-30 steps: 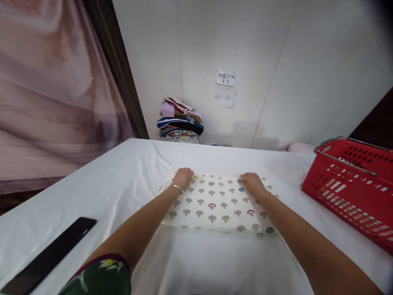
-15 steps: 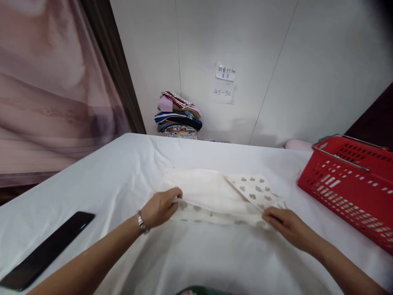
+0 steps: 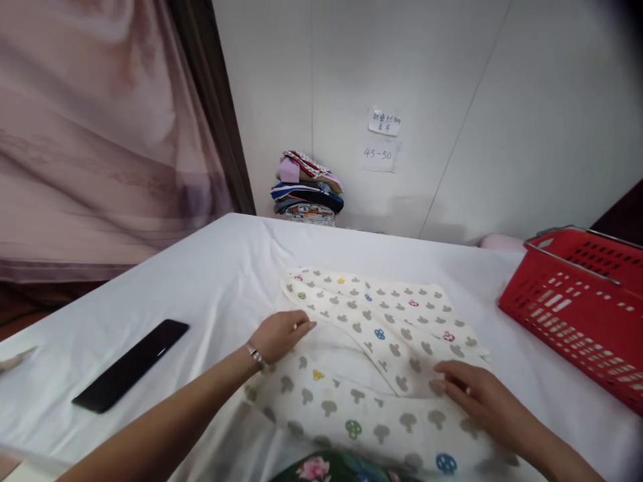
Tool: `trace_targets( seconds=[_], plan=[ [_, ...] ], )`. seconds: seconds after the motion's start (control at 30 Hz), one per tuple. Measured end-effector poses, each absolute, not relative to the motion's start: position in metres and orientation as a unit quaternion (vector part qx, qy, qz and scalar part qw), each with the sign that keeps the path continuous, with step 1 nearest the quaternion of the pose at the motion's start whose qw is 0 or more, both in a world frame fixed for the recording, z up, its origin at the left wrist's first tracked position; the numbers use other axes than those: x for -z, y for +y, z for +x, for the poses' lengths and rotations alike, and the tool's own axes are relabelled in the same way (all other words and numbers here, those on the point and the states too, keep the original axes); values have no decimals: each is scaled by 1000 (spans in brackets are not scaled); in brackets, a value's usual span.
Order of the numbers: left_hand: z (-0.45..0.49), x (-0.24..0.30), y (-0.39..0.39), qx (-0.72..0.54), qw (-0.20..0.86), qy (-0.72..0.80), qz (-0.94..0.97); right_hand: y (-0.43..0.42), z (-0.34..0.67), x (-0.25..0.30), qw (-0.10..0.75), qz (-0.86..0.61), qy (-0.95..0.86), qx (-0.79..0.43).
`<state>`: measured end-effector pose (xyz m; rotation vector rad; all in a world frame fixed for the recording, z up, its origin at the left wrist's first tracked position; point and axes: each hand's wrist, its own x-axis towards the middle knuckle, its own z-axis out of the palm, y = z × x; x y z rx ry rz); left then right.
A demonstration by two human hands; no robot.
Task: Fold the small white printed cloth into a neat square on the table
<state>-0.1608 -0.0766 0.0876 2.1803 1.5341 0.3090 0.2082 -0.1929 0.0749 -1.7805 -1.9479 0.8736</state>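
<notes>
A cream cloth (image 3: 382, 418) printed with grey and a few coloured mushrooms lies partly folded on the white-covered table. Its printed far part is turned over in a slanting flap, and a plain pale area shows between this flap and the near printed part. My left hand (image 3: 282, 335), with a silver bracelet at the wrist, is closed in a pinch at the flap's left edge. Over the cloth's right side, my right hand (image 3: 469, 388) has thumb and forefinger drawn close on the fabric; the exact contact is hard to make out.
A black phone-like slab (image 3: 133, 365) lies on the white table cover (image 3: 236, 268) at left. A red basket (image 3: 577, 308) with a metal handle stands at right. Folded clothes (image 3: 309, 191) are stacked by the wall beyond the table. A pink curtain (image 3: 100, 134) hangs at left.
The cloth has spread out toward me and shows much more of its mushroom print. My left hand has shifted slightly right, my right hand slightly right and down. The view has turned a little left.
</notes>
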Motion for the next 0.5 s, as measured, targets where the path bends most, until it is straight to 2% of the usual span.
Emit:
trace_targets(
  seconds=[0.1, 0.2, 0.37, 0.5],
  plan=[
    [-170, -71, -52, -131, 103, 606, 778, -169, 198, -61, 230, -607, -727, -223],
    [-182, -60, -31, -115, 39, 650, 750, -145, 183, -52, 250, -577, -753, -192],
    [-192, -49, -14, -65, 66, 717, 691, -100, 152, -53, 155, -582, -780, -170],
    [-190, -44, -19, -85, 91, 709, 694, -79, 122, -53, 84, -597, -779, -173]
  ],
)
